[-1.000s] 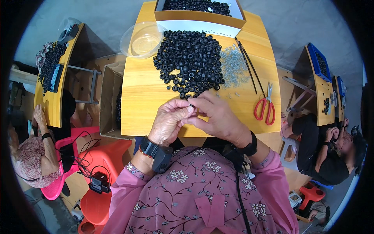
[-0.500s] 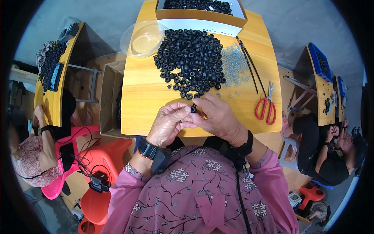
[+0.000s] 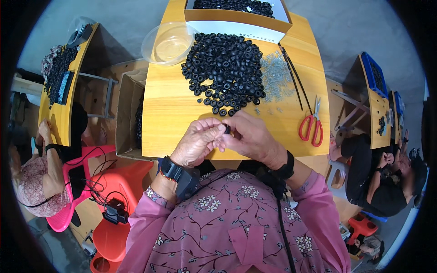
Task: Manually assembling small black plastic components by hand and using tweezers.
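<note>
My left hand is closed, with a small black round cap pinched at the thumb and fingertips. My right hand meets it there, its fingers closed at the same piece; whatever else lies between the fingertips is hidden. Both hands are just above the near edge of the yellow table. Right beyond them spreads a large heap of the same black caps, hollow and ring-shaped on one side. Beside the heap, on its right, lies a scatter of tiny clear pieces.
Red-handled scissors and two thin dark rods lie at the right. A clear round bowl stands at the far left, and a box of black pieces at the back. Other people work at tables on both sides.
A thin dark rod-like bit that stuck up between my fingertips no longer shows. My right fingers have closed over the cap. The view has shifted slightly.
</note>
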A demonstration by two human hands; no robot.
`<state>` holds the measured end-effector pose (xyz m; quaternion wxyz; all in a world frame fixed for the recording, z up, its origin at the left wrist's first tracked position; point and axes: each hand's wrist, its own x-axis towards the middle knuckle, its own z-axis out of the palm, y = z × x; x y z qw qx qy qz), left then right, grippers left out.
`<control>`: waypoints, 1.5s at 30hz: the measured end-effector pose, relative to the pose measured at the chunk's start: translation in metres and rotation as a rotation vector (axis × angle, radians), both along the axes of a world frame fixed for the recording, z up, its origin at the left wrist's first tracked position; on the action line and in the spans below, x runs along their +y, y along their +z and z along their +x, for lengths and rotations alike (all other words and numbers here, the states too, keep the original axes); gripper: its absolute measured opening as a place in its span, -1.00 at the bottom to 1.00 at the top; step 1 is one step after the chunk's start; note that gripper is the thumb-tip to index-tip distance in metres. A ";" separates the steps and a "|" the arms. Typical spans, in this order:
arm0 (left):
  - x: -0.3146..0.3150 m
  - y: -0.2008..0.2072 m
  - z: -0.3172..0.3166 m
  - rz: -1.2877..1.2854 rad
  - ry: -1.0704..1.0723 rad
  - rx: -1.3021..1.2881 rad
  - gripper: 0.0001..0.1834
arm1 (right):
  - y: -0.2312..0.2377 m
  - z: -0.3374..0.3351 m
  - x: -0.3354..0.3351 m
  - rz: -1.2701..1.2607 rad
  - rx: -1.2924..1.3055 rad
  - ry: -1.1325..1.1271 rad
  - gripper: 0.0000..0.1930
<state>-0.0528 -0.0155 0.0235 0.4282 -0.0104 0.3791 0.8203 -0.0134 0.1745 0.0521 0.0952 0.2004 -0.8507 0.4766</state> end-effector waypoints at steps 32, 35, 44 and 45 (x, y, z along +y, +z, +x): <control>0.005 -0.001 0.006 0.022 0.041 0.019 -0.83 | -0.003 0.009 -0.001 0.266 0.101 -0.033 -0.72; 0.004 -0.006 0.006 0.020 0.035 0.044 -0.83 | -0.006 0.008 -0.002 0.270 0.127 -0.021 -0.76; 0.006 -0.002 0.011 0.067 0.113 0.032 -0.87 | 0.005 0.017 -0.011 0.109 0.026 -0.130 -0.72; 0.005 -0.004 0.014 0.066 0.114 0.051 -0.88 | 0.006 0.021 -0.011 0.053 -0.018 -0.108 -0.72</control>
